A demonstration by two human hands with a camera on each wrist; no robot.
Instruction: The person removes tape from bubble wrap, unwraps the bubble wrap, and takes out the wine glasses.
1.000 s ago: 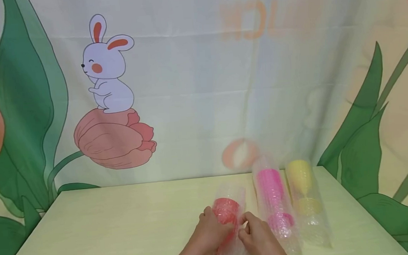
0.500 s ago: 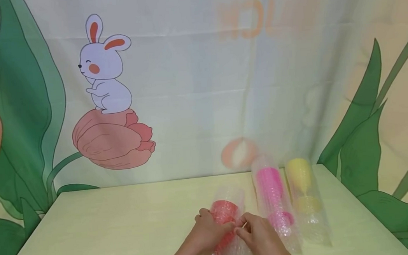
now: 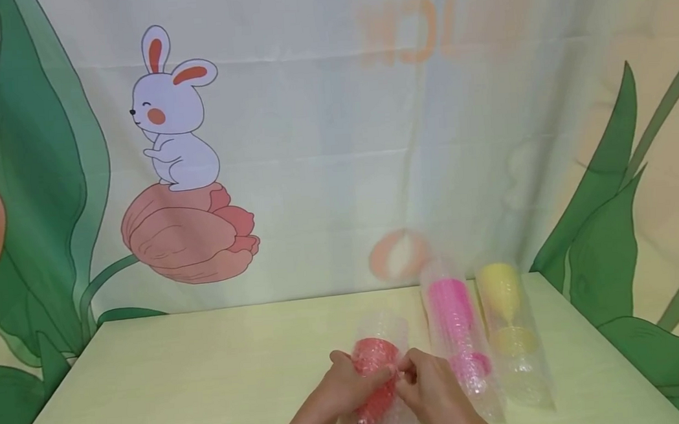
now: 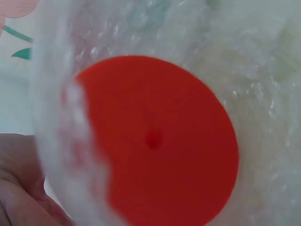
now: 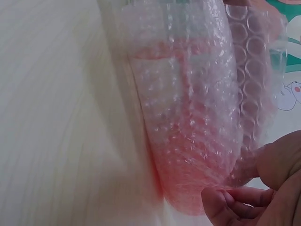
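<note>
In the head view, a red goblet-shaped thing (image 3: 377, 347) lies near the front of the table inside clear bubble wrap (image 3: 384, 326). My left hand (image 3: 350, 386) grips the wrapped roll from its left side, thumb across the top. My right hand (image 3: 434, 384) pinches the wrap at the roll's right side, close to the left thumb. In the left wrist view, the round red end (image 4: 164, 141) shows a small dimple, with part of my left hand (image 4: 23, 183) beside it. A loose flap of wrap (image 5: 251, 52) stands out in the right wrist view, above my right hand (image 5: 254, 202).
To the right lie two more bubble-wrapped things of similar shape, one pink (image 3: 453, 302) and one yellow (image 3: 500, 286). The pale table (image 3: 208, 362) ends at the back against a printed cloth (image 3: 308, 175) with a rabbit and tulips.
The wrapped red roll has shifted slightly nearer to me. My right fingers have moved in to the wrap beside my left thumb. The pink and yellow things stay put.
</note>
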